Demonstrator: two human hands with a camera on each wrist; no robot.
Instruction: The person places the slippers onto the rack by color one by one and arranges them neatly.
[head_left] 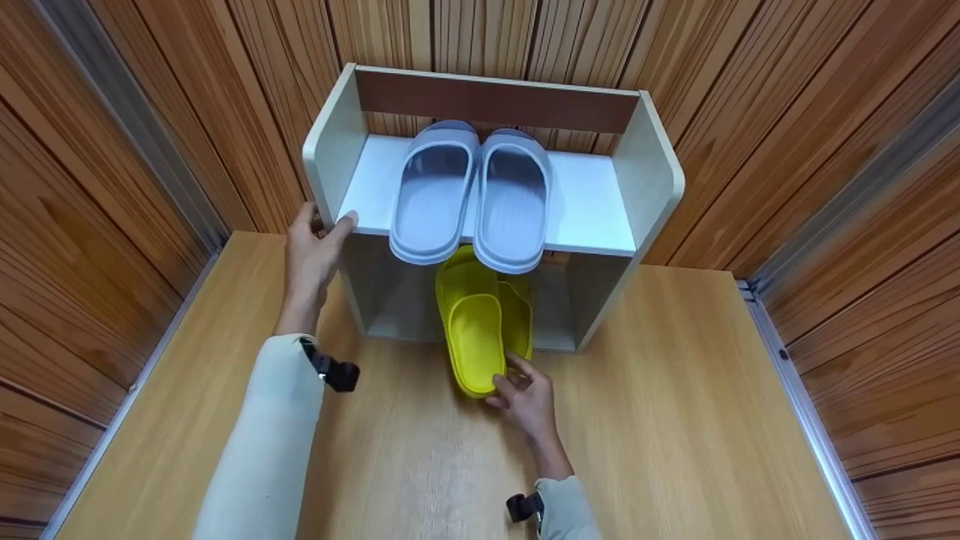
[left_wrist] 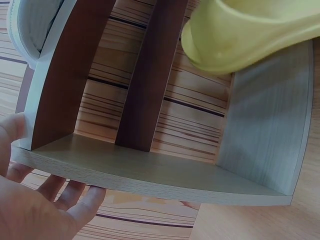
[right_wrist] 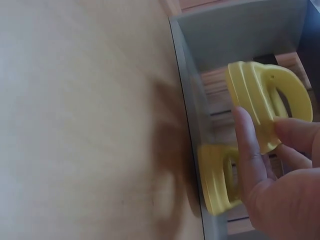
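A small two-tier shoe rack (head_left: 660,176) stands against the wall. My left hand (head_left: 311,251) grips its left side at the upper shelf, thumb on the shelf edge and fingers against the outer side in the left wrist view. With my right hand (head_left: 527,395) I pinch the heel end of a yellow slipper (head_left: 476,345), which slopes out of the lower compartment toward me. Its mate, another yellow slipper (right_wrist: 212,180), sits lower inside that compartment, partly hidden in the head view. Two grey slippers (head_left: 431,206) lie side by side on the upper shelf, heels toward me.
The rack rests on a light wooden surface (head_left: 690,420). Wood-patterned panels (head_left: 750,112) enclose it at the back and both sides, with metal strips (head_left: 814,405) along the side edges. Cameras are strapped to both wrists.
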